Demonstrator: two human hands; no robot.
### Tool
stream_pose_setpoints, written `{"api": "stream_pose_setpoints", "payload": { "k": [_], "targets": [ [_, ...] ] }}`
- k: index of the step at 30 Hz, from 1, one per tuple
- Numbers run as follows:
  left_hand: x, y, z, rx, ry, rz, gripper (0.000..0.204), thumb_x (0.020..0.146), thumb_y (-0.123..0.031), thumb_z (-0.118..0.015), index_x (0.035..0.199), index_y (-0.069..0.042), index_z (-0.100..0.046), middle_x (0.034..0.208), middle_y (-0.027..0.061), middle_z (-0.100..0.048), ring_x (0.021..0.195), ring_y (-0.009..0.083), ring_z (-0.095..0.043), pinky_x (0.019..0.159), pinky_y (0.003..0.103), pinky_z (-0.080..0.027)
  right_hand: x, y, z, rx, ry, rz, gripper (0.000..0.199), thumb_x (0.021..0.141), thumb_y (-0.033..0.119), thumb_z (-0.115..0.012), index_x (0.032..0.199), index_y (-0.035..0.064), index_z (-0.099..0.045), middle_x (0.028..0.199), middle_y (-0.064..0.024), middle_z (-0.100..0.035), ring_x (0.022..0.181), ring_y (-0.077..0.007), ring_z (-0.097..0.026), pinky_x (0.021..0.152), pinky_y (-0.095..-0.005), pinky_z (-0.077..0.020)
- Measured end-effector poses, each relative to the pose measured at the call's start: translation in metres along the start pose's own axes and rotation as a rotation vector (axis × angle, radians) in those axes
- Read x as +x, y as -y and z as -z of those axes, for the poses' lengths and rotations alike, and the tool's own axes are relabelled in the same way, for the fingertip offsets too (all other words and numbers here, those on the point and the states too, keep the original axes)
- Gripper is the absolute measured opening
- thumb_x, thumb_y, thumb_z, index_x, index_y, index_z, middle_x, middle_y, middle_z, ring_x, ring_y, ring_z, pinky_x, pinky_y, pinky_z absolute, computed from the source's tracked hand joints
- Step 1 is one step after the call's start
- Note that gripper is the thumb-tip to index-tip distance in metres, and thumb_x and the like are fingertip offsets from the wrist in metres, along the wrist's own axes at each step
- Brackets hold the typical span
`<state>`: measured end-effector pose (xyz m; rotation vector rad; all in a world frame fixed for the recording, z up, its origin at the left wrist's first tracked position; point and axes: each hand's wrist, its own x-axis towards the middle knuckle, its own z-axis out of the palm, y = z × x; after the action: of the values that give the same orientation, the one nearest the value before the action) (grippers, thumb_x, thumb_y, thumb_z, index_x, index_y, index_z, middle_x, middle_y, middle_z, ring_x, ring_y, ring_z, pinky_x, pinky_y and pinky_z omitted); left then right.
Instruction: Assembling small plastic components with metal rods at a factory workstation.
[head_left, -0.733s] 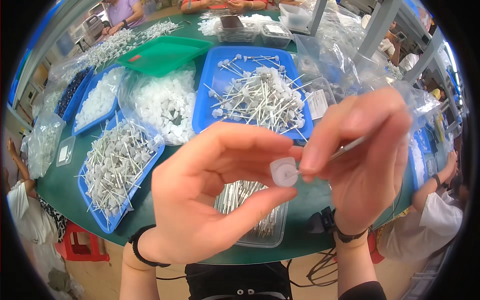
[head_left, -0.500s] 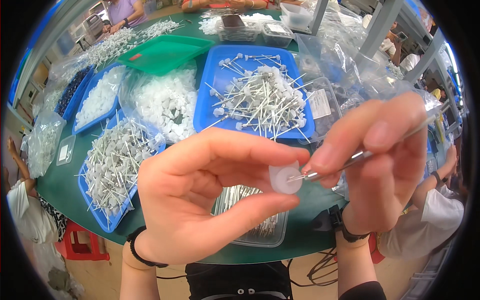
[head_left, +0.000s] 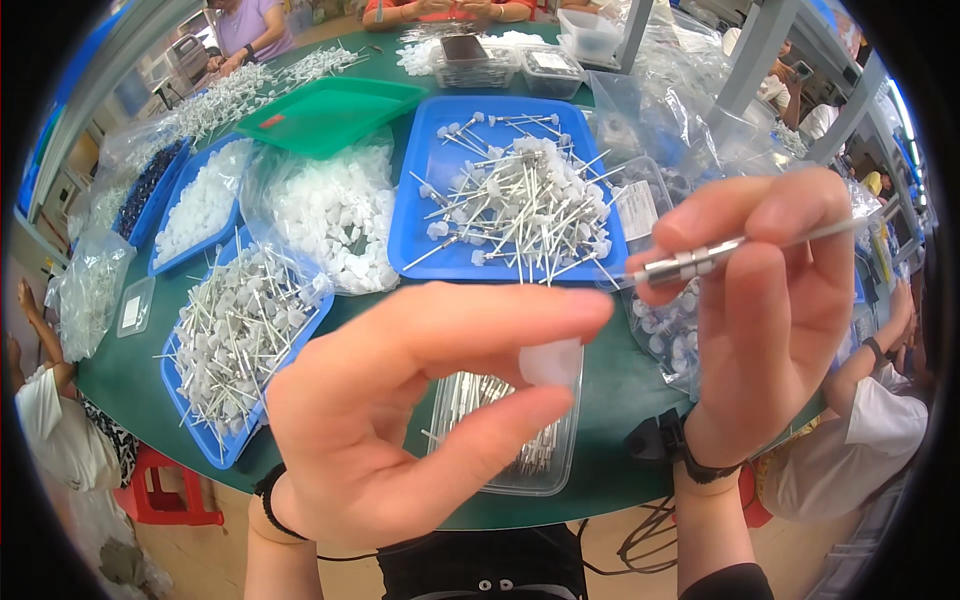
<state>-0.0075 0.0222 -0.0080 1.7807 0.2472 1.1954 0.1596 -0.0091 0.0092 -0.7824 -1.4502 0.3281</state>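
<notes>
A small translucent white plastic cap is pinched between the thumb and index finger of my left hand. Its face is turned away, and the fingers cover part of it. Up and to the right, my right hand grips a slim metal rod with a thicker silvery sleeve. The rod's thin tip points left and stands apart from the cap, above my left fingertip. Below both hands lies a clear plastic box of loose metal rods, partly hidden by my left hand.
A blue tray ahead and another blue tray at left hold piled rods with white caps. Between them sit a bag of white pieces and a green tray. Clear bags and metal posts stand at right; other people work around the table.
The rod's tip has come away from the cap as my right hand drew up and right. The cap has tilted and dropped back slightly between my left fingers.
</notes>
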Motion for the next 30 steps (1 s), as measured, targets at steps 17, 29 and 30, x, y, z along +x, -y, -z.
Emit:
{"api": "stream_pose_setpoints", "payload": {
  "k": [17, 29, 30],
  "targets": [
    [0.000, 0.005, -0.002, 0.047, 0.070, -0.034, 0.043, 0.067, 0.003, -0.057, 0.107, 0.009, -0.041, 0.088, 0.0225, -0.055, 0.072, 0.0213, -0.058, 0.062, 0.029, -0.049, -0.003, -0.002, -0.006, -0.089, -0.028, 0.037, 0.029, 0.079, 0.020, -0.054, 0.096, 0.0028, -0.038, 0.079, -0.0148, -0.054, 0.058, -0.0137, -0.052, 0.051, -0.0199, -0.0437],
    [0.001, -0.010, -0.009, -0.285, -0.134, 0.176, 0.041, 0.061, -0.003, -0.069, 0.092, 0.005, -0.044, 0.090, 0.0180, -0.056, 0.080, 0.0186, -0.057, 0.070, 0.026, -0.046, -0.007, 0.005, -0.001, 0.025, 0.092, 0.132, 0.034, 0.073, 0.024, -0.062, 0.085, 0.0088, -0.035, 0.066, -0.0078, -0.055, 0.056, -0.0163, -0.057, 0.059, -0.0289, -0.0493],
    [0.001, -0.010, -0.009, -0.289, -0.131, 0.177, 0.041, 0.061, -0.003, -0.070, 0.092, 0.005, -0.044, 0.090, 0.0177, -0.056, 0.081, 0.0186, -0.057, 0.070, 0.026, -0.046, -0.006, 0.007, 0.003, 0.010, 0.134, 0.135, 0.034, 0.072, 0.023, -0.063, 0.085, 0.0086, -0.035, 0.066, -0.0082, -0.055, 0.057, -0.0168, -0.057, 0.060, -0.0295, -0.0496]
  ]
}}
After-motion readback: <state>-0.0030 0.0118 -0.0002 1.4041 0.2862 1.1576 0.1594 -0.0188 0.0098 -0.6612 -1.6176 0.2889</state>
